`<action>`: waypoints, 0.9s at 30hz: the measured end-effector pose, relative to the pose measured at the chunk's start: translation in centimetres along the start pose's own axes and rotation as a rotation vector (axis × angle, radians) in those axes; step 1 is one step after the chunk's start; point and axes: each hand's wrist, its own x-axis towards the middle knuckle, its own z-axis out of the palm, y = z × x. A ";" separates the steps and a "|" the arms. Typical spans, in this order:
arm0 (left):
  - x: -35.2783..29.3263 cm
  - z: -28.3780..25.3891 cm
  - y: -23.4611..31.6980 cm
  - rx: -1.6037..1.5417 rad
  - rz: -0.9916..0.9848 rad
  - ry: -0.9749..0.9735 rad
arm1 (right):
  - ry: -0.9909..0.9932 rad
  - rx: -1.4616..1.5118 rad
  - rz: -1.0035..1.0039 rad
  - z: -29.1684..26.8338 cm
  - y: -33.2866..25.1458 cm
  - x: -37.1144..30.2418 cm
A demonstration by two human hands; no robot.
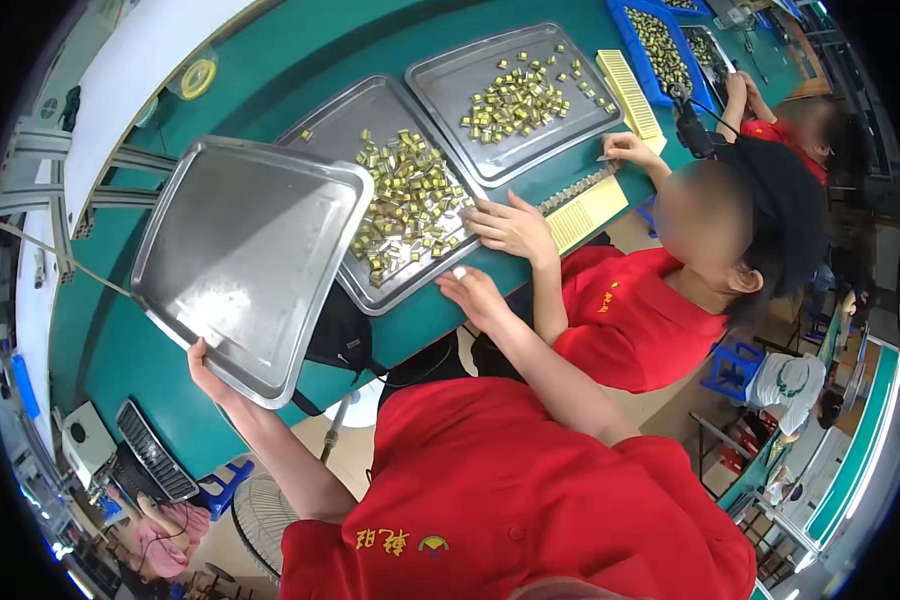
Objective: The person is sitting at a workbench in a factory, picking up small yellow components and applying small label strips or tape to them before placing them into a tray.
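My left hand [210, 378] grips the near edge of an empty metal tray [245, 255], fingers closed round its rim. That tray is tilted, and its right side overlaps a second metal tray [395, 298]. Scattered in the second tray are many small yellow-and-silver block-shaped parts [405, 185]. My right hand [475, 298] is just off the second tray's near right edge, fingers apart and loosely bent, with nothing visible in them. One fingertip has a small white patch that I cannot make out.
A co-worker's hand [515, 228] reaches to the second tray's right edge; their other hand [630, 150] is by yellow slotted strips [585, 212]. A third tray [440, 85] holds more parts. Blue bins [660, 50] stand farther right. A black bag [342, 340] hangs at the table edge.
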 end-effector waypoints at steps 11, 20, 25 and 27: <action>-0.1 -0.9 0.3 -0.154 0.072 -0.080 | 0.102 -0.167 -0.044 1.1 -0.8 0.9; 0.5 -1.1 -0.7 -0.178 0.032 -0.089 | 0.090 -0.156 0.141 0.5 -2.8 0.7; 2.6 1.5 -4.3 -0.107 -0.026 -0.064 | 0.201 -0.189 0.044 0.2 -2.1 0.4; 2.4 3.4 -5.8 -0.083 -0.050 -0.129 | 0.180 -0.152 -0.004 0.3 -1.0 1.0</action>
